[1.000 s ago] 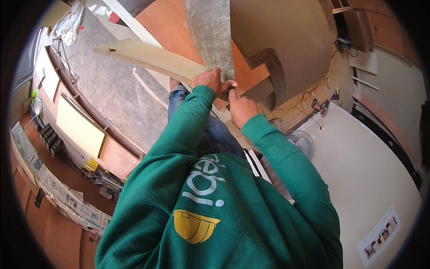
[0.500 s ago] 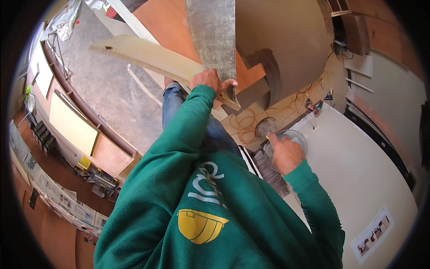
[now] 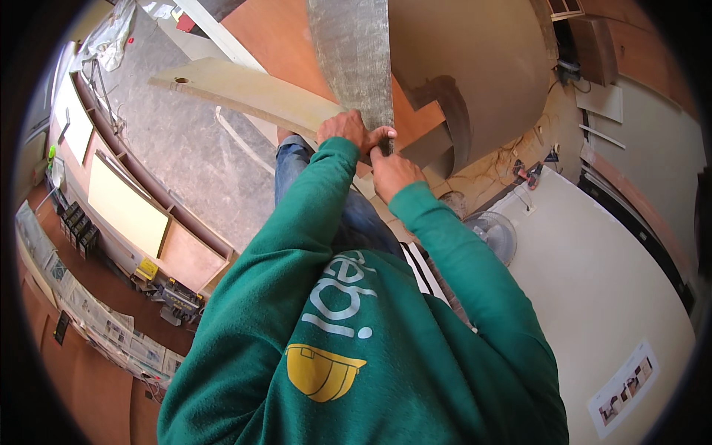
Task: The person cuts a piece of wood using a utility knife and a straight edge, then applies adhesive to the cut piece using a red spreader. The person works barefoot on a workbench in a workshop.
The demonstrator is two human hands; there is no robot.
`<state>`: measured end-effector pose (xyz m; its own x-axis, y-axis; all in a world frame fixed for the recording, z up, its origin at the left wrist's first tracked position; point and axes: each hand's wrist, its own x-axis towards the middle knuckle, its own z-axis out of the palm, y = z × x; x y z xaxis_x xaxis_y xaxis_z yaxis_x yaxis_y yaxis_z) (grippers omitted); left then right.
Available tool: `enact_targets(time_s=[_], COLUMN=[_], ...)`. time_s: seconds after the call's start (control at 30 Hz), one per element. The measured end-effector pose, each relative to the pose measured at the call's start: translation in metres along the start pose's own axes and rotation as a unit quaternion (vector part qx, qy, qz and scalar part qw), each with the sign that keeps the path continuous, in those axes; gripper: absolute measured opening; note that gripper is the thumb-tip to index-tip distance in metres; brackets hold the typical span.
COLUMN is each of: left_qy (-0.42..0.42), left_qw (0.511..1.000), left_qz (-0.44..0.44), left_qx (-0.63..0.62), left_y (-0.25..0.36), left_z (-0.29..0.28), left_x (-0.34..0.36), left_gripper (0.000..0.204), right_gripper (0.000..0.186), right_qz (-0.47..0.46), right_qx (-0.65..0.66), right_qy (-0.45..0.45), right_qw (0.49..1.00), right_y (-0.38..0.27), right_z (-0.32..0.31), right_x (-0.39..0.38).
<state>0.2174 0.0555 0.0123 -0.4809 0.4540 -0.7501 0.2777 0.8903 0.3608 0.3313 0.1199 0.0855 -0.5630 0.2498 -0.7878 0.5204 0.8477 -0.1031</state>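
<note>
My left hand (image 3: 343,127) is closed on the near end of a long pale wooden board (image 3: 245,93) that runs off to the upper left. A grey, rough-faced sheet (image 3: 352,52) stands upright just behind it. My right hand (image 3: 393,174) is right beside the left, fingers curled, its thumb against the sheet's lower corner, where a small dark piece shows. I cannot make out whether that hand holds anything. Both green sleeves reach up from my chest.
Brown curved panels (image 3: 475,81) stand behind the sheet. A round fan (image 3: 491,236) lies on the floor at the right next to a large white panel (image 3: 608,297). Boards and a framed pale panel (image 3: 126,208) line the left wall, with tools below them.
Half a second ago my right hand was down by the fan; it has come back up next to my left hand at the sheet. The left hand has stayed on the board.
</note>
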Motion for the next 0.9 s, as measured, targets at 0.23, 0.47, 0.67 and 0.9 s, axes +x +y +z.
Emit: enact_targets(time_s=[0.23,0.47,0.67,0.9], left_qy=[0.008,0.033,0.1,0.07], left_qw=[1.0,0.994,0.981,0.956], left_qz=[0.01,0.071,0.162,0.274], left_qx=[0.004,0.08,0.035,-0.073], left_y=[-0.002,0.005,0.012,0.021], left_z=[0.004,0.014,0.055,0.044], left_x=[0.001,0.009,0.014,0.015], left_gripper=[0.11,0.073,0.024,0.032], right_gripper=[0.026,0.041,0.052,0.054], right_qz=[0.026,0.121,0.133,0.009], right_qx=[-0.03,-0.115,0.002,0.091], right_qy=[-0.045,-0.133,0.03,0.062], right_qw=[0.998,0.977,0.991,0.994], right_y=[-0.012,0.087,0.093,0.084], right_z=[-0.026,-0.061,-0.079,-0.062], right_x=[-0.026,-0.179,-0.186,-0.15])
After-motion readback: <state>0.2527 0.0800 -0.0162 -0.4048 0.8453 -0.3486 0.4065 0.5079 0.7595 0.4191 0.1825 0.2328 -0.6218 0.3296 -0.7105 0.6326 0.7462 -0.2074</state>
